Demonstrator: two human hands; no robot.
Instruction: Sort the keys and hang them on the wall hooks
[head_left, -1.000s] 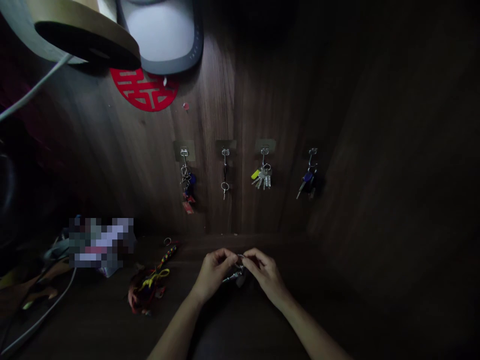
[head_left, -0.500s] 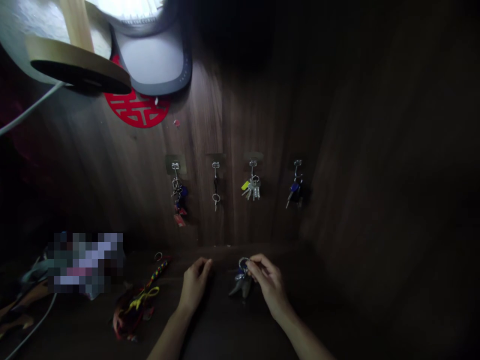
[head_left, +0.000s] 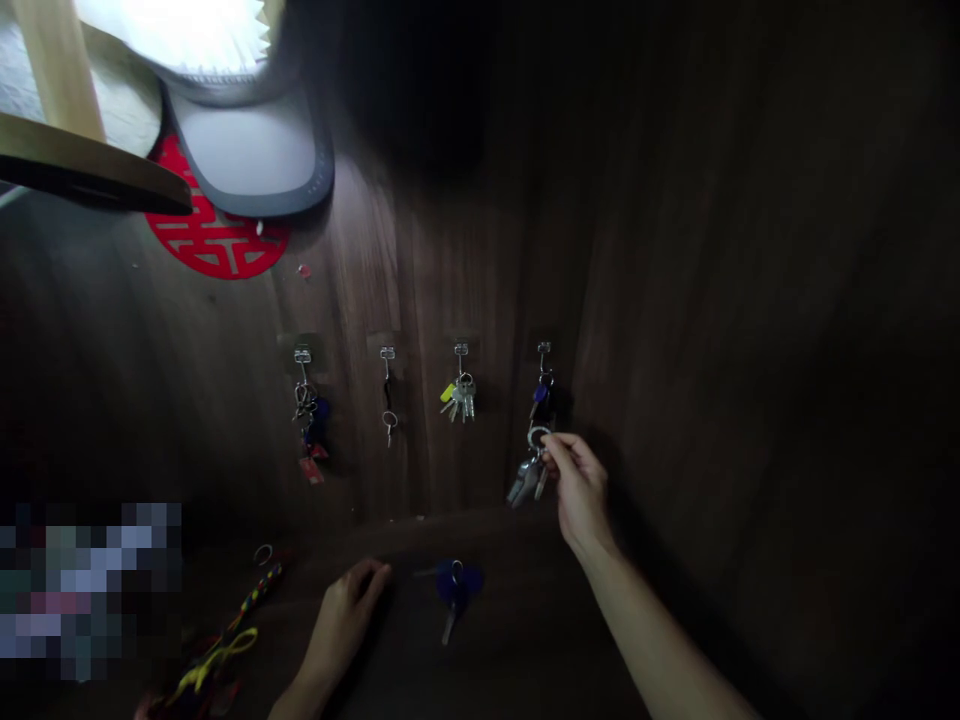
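One key ring [head_left: 530, 438] tight between pinched right fingers [head_left: 562, 459]

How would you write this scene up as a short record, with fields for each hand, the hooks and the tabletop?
Right hand: fingers pinch the ring of a key bunch, below the rightmost hook
Left hand: near the tabletop, apart from the blue-headed keys; whether it holds anything is unclear
Hooks: four in a row on a wood-grained wall, all bearing something
Tabletop: blue-headed keys, braided cord
Light: dim, brightest at upper left
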